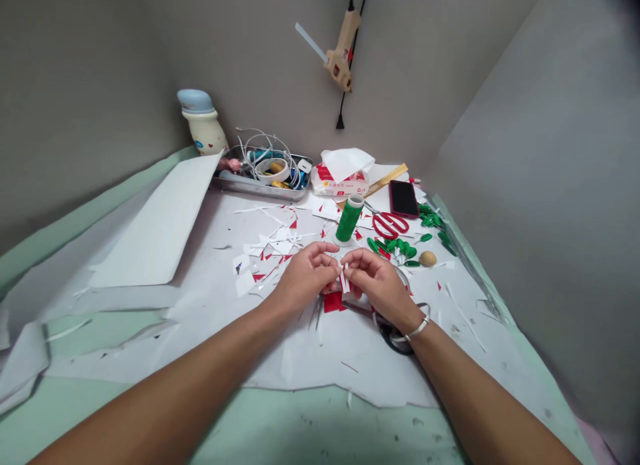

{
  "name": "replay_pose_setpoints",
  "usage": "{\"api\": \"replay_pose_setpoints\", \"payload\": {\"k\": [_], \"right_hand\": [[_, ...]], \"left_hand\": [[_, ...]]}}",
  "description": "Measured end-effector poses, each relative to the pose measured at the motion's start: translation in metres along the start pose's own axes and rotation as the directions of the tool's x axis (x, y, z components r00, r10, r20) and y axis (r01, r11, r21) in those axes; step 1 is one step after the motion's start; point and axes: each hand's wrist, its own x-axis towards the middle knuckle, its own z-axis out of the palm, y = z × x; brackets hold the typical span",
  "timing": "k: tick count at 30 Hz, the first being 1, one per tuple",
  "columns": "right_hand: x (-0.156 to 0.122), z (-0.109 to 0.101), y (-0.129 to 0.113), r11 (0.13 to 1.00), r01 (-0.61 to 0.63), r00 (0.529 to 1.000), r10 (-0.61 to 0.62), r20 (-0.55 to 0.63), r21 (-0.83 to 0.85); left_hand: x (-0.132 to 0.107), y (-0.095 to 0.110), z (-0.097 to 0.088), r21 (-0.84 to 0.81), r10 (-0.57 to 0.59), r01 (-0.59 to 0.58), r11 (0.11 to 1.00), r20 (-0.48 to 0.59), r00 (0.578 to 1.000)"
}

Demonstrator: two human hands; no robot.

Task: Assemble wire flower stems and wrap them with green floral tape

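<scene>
My left hand [306,271] and my right hand [379,283] meet over the middle of the table, fingers pinched together on a small red and white paper piece [343,280]. A red paper scrap [333,301] lies just under my hands. A green spool of thread [349,219] stands upright just beyond my fingertips. Red-handled scissors [390,224] lie to the right of the spool. A white bracelet circles my right wrist.
White paper sheets [160,231] cover the green table, strewn with red and white cuttings [270,251]. A metal tray [260,185] of cables and tape, a tissue pack [340,181], a phone [403,198], green leaves [400,248] and a glue gun [342,51] on the wall are behind.
</scene>
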Motion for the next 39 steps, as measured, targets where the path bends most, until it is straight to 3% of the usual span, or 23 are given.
{"api": "replay_pose_setpoints", "payload": {"k": [4, 11, 18, 25, 29, 35, 39], "right_hand": [[0.0, 0.002, -0.001, 0.998, -0.043, 0.998, 0.041, 0.05, 0.04], [0.003, -0.001, -0.003, 0.999, 0.005, 0.997, -0.002, -0.074, 0.045], [0.001, 0.0, -0.005, 1.0, 0.015, 1.0, -0.015, -0.022, 0.011], [0.006, -0.003, 0.002, 0.987, 0.083, 0.987, -0.063, -0.148, 0.139], [0.007, -0.005, 0.002, 0.983, 0.134, 0.971, -0.104, -0.215, 0.127], [0.006, -0.002, 0.002, 0.987, 0.149, 0.983, -0.142, -0.119, 0.054], [0.005, -0.001, 0.006, 0.984, 0.179, 0.975, -0.175, -0.135, 0.019]], "left_hand": [[0.0, 0.0, 0.0, -0.009, 0.005, -0.005, 1.0, -0.019, 1.0], [-0.001, 0.001, -0.002, 0.032, 0.009, -0.008, 0.999, -0.041, 0.999], [0.001, -0.002, -0.001, 0.057, 0.01, -0.009, 0.998, -0.028, 1.0], [0.002, -0.003, -0.002, 0.069, 0.02, -0.018, 0.997, -0.032, 0.999], [0.002, -0.004, -0.002, 0.117, 0.021, -0.019, 0.993, -0.011, 1.0], [0.002, -0.002, -0.002, 0.076, -0.007, 0.008, 0.997, -0.016, 1.0], [0.003, -0.002, -0.002, 0.113, -0.018, 0.023, 0.993, -0.045, 0.999]]}}
